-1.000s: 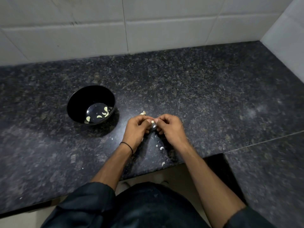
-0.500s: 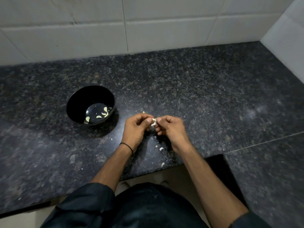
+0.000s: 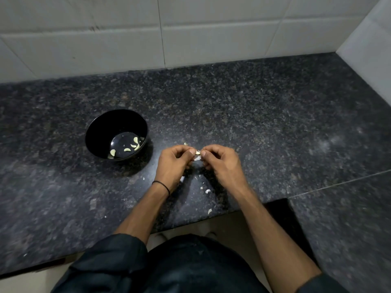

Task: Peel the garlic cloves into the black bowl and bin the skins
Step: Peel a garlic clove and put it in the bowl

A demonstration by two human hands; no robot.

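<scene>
The black bowl (image 3: 99,127) stands on the dark granite counter, left of my hands, with several peeled garlic cloves (image 3: 127,149) lying in its bottom. My left hand (image 3: 173,163) and my right hand (image 3: 222,163) meet fingertip to fingertip just above the counter. Between them they pinch a small garlic clove (image 3: 197,155) with pale skin hanging from it. Loose bits of white skin (image 3: 207,190) lie scattered on the counter under and behind my hands. Another scrap of garlic (image 3: 185,144) peeks out beyond my left fingers.
The granite counter (image 3: 264,127) runs back to a white tiled wall and turns along the right side, with its front edge just below my wrists. A black band sits on my left wrist. No bin is in view.
Both hands have lifted slightly and drifted away from me. More loose white skin shows between the fingertips. The bowl has stayed put.
</scene>
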